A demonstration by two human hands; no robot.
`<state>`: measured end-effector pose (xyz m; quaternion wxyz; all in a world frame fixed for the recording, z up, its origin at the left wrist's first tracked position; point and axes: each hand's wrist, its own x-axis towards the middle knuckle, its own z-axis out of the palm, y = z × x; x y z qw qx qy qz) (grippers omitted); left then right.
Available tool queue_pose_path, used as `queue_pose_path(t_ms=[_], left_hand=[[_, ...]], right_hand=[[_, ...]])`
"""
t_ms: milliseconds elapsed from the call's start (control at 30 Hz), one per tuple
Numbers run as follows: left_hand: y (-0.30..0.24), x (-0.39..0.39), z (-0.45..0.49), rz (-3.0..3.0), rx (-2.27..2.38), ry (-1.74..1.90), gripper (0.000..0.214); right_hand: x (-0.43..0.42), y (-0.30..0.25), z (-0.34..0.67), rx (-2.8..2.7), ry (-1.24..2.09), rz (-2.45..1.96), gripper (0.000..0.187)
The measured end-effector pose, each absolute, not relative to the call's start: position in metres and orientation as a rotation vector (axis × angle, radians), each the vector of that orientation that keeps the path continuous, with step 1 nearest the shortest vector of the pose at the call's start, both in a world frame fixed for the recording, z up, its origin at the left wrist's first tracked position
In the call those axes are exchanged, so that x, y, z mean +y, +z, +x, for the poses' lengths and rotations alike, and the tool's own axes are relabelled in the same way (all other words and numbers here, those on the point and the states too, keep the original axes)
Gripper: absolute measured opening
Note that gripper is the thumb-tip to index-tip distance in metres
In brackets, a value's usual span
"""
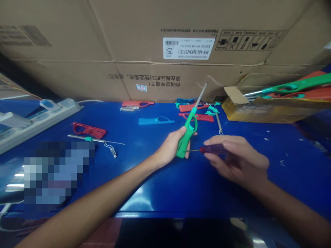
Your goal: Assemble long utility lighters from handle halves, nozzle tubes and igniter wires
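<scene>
My left hand (pixel 169 146) is wrapped around a green long-necked lighter (pixel 186 139), its metal tube slanting up and away to the right. Between the fingers of my right hand (pixel 239 160) is a screwdriver (pixel 213 148) with a dark purple, red-ended handle. Its thin shaft points left, and the tip meets the lower end of the lighter's body. Whether the tip sits in a screw is too small to tell. Behind the lighter lie a blue lighter shell (pixel 156 120) and a red shell (pixel 204 117).
A cardboard box (pixel 261 110) holding green and orange lighters stands at the right. A red shell half (pixel 89 131) and a metal lighter tube with wires (pixel 97 140) lie left, near a power strip (pixel 41 120). A large carton (pixel 129 44) walls off the back.
</scene>
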<state>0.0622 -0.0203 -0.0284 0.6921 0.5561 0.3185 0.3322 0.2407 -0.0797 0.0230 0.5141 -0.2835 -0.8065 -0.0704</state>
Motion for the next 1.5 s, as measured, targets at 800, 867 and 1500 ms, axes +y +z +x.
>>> queue_pose_path(t_ms=[800, 867, 1500], left_hand=[[-0.027, -0.019, 0.064, 1.270, 0.712, 0.775, 0.057], [-0.028, -0.019, 0.063, 1.265, 0.727, 0.768, 0.058], [-0.026, -0.022, 0.065, 1.215, 0.850, 0.852, 0.059]], right_hand=[[-0.075, 0.016, 0.242, -1.914, -0.124, -0.638, 0.056], [-0.073, 0.015, 0.242, -1.920, -0.140, -0.620, 0.056], [-0.086, 0.034, 0.243, -2.201, -0.431, -0.549, 0.014]])
